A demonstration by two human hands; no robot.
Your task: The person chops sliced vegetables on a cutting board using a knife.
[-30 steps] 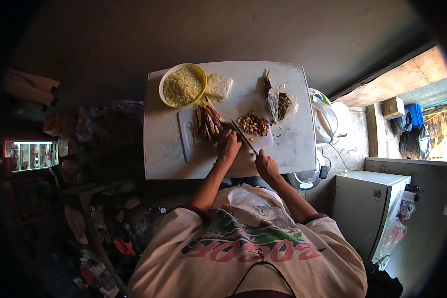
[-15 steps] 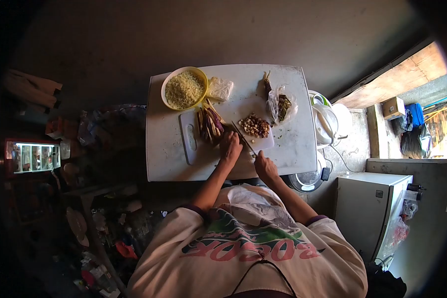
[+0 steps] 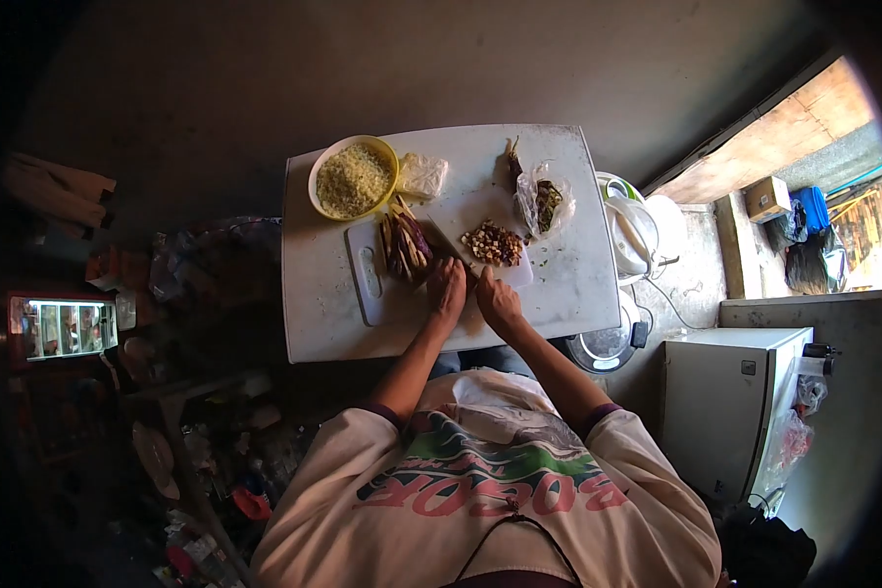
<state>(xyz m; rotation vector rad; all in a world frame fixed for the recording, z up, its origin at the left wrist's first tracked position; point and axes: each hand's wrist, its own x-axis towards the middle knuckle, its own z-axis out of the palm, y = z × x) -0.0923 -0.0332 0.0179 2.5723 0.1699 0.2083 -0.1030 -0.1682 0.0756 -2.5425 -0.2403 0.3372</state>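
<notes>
Long purple and pale strips [image 3: 404, 242] lie bunched on the white cutting board [image 3: 368, 284]. Against their lower right end rests my left hand [image 3: 447, 284], fingers closed; what they press on is too small to tell. My right hand [image 3: 498, 297] is closed round the handle of a knife [image 3: 454, 245], whose blade points up and left between the strips and a pile of chopped pieces [image 3: 493, 243]. A yellow-rimmed bowl [image 3: 354, 177] of pale grated or chopped food stands behind the strips, beside a wrapped white packet [image 3: 422, 175].
A clear plastic bag [image 3: 547, 202] with greenish scraps and a dark purple vegetable [image 3: 514, 167] lie at the back right of the white table [image 3: 559, 312]. White appliances [image 3: 637, 238] stand right of it, and a white cabinet [image 3: 715, 412] stands farther right.
My right hand and the knife have moved left, close to my left hand. The view has shifted slightly, and the strips still lie under my left hand's side.
</notes>
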